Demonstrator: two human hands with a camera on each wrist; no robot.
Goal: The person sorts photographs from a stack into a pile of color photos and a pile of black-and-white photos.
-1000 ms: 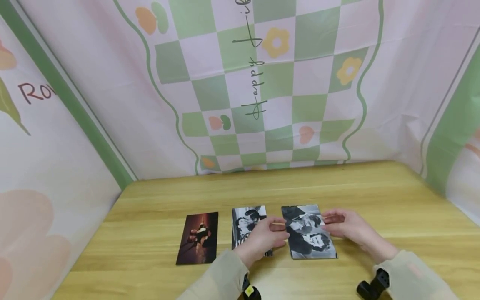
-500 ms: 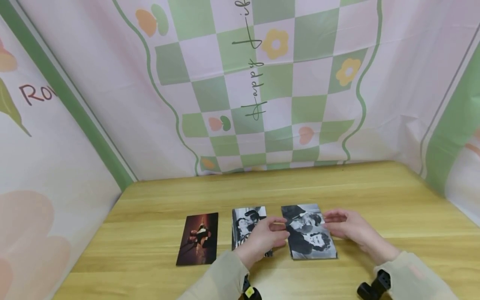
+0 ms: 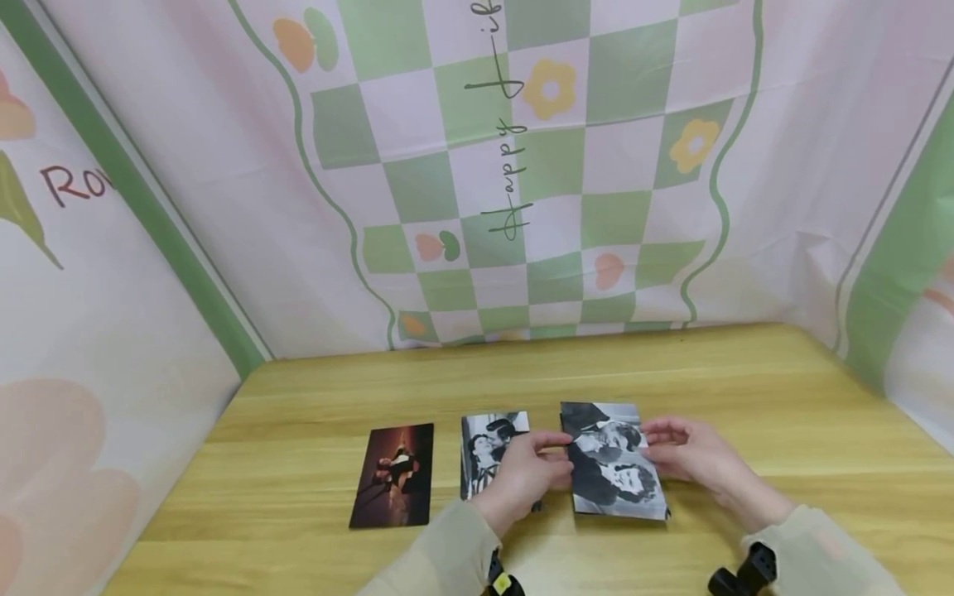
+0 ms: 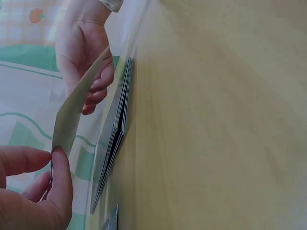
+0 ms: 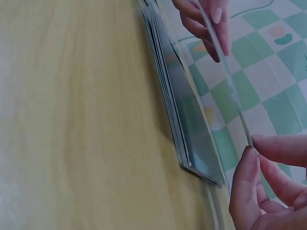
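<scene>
Head view: a thin rectangular black-and-white photo card (image 3: 614, 463) hangs just over a stack of thin grey-edged cards (image 4: 113, 132), left hand (image 3: 519, 480) on one side edge, right hand (image 3: 704, 458) on the other. Left of the stack, a second black-and-white photo card (image 3: 484, 447) and a dark reddish-brown photo card (image 3: 395, 476) lie on the yellowish wood-grain tabletop (image 3: 745, 381).

Left wrist view: thumb and fingers pinch the lifted card, closed to its thickness. Looks flat, so I'd guess light, fairly stiff, but bendy if squeezed inward.

Right wrist view: same pinch opposite, card apart from the stack. Probably slick and easy to smudge or crease; honestly, I'd grab those edges too.
</scene>
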